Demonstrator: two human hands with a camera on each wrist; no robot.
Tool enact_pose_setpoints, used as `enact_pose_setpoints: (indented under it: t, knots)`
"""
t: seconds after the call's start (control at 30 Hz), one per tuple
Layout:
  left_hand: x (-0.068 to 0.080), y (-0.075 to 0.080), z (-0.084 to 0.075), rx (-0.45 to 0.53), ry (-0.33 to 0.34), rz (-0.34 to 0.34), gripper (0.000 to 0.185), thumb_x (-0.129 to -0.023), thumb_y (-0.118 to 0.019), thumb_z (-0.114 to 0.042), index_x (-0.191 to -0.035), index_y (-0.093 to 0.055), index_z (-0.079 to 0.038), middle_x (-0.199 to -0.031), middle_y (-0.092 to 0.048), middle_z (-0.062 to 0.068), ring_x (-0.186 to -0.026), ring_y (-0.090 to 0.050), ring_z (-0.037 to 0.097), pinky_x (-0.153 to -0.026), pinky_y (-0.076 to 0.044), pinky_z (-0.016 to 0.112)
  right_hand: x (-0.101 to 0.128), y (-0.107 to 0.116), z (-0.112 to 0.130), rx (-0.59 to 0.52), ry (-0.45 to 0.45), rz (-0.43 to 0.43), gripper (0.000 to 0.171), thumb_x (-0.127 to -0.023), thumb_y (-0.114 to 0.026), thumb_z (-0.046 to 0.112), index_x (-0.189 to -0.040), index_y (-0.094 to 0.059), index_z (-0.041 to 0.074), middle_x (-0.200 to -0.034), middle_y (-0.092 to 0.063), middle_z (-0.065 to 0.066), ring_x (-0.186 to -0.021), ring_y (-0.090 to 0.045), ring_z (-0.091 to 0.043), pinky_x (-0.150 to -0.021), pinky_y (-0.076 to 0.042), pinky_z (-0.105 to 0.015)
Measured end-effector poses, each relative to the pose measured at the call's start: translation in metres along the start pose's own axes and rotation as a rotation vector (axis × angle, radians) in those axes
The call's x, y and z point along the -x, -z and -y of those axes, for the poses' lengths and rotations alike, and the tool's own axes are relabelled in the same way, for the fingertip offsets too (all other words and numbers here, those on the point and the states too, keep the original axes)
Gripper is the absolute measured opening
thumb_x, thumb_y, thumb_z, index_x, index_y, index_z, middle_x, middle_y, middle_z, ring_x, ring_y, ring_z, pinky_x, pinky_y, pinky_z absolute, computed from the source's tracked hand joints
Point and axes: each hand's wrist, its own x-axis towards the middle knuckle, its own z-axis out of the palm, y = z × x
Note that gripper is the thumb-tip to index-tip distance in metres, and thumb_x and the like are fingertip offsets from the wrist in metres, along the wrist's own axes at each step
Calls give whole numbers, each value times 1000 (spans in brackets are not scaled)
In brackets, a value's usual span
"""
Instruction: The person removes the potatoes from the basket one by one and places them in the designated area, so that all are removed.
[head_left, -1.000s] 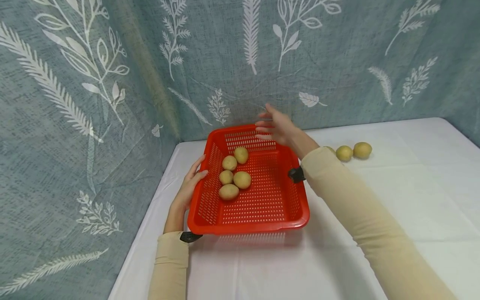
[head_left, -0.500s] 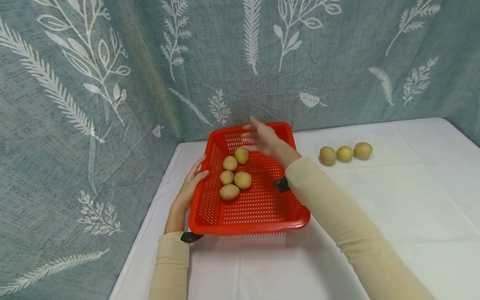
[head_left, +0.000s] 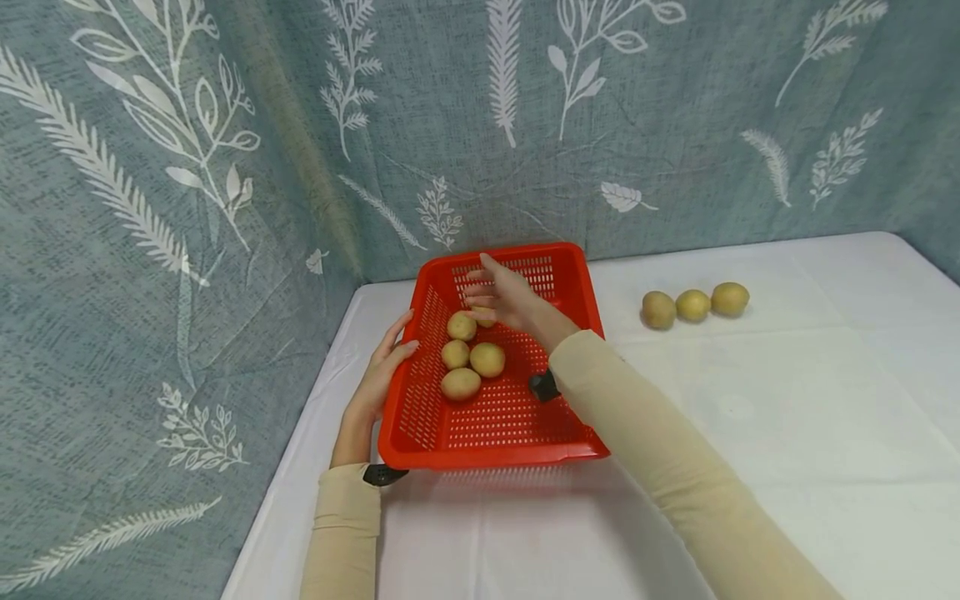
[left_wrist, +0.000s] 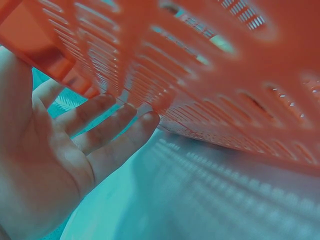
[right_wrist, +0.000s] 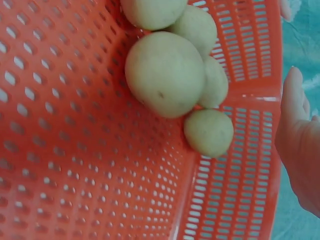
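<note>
My left hand (head_left: 377,375) grips the left side of a red perforated plastic basket (head_left: 491,459), thumb at the rim. In the left wrist view, its fingers (left_wrist: 125,142) lie against the outer slotted wall. Over the back left of the basket, my right hand (head_left: 513,300) is held with fingers spread and nothing in them. It partly covers the rearmost potato (head_left: 484,318). Several potatoes (head_left: 461,385) cluster along the basket's left inside; the right wrist view shows a large potato (right_wrist: 165,74) on top of the perforated floor, with others beside it.
Three more potatoes sit in a row right of the basket on the white cloth: a browner round one (head_left: 658,310), a middle one (head_left: 693,305) and an oval one (head_left: 730,299). A grey-green leaf-patterned curtain (head_left: 480,167) hangs behind and to the left of the table (head_left: 810,400).
My right hand has moved left and lower, from above the basket's back right to over its back left. This uncovered the browner potato on the table. The left hand has stayed at the basket.
</note>
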Motion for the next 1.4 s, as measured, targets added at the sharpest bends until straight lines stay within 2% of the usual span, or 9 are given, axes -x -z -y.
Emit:
enact_pose_setpoints:
  t: [0.63, 0.87, 1.03, 1.13, 1.4]
  knots:
    - [-1, -3, -2, -12, -7, -5, 56, -103, -41, -19, -154, -18, -22, -134, -37, 20, -98, -58, 20, -75, -52, 30, -8, -6, -10, -5, -10, -13, 56, -102, -37, 43, -140, -45, 3, -139, -42, -22, -128, -40, -35, -99, -40, -43]
    - [-1, -3, -2, 3, 7, -4, 55, -103, -41, -19, -154, -19, -24, -138, -35, 19, -99, -57, 21, -76, -52, 31, -6, 3, -11, 31, -20, -29, 57, -102, -38, 44, -143, -42, 4, -140, -43, -20, -129, -39, -35, -99, -40, -43]
    - [-1, -2, -1, 9, 10, -8, 56, -103, -41, -20, -154, -19, -24, -137, -35, 18, -98, -57, 19, -76, -52, 30, -8, 11, -12, 41, -29, -86, 54, -101, -41, 42, -141, -46, 5, -139, -45, -18, -127, -44, -32, -98, -41, -41]
    - [-1, -2, -2, 15, 7, -8, 56, -102, -41, -19, -154, -19, -23, -137, -35, 18, -98, -58, 19, -75, -52, 30, -9, 15, -14, 92, -35, -106, 52, -102, -41, 40, -139, -47, 5, -137, -47, -16, -124, -46, -31, -97, -42, -40]
    - [1, -2, -2, 16, 10, -4, 56, -103, -40, -18, -154, -18, -23, -139, -34, 19, -99, -57, 20, -76, -52, 30, -9, 18, -19, 311, -107, -110, 42, -102, -45, 31, -136, -52, 7, -132, -51, -15, -116, -50, -30, -95, -43, -40]
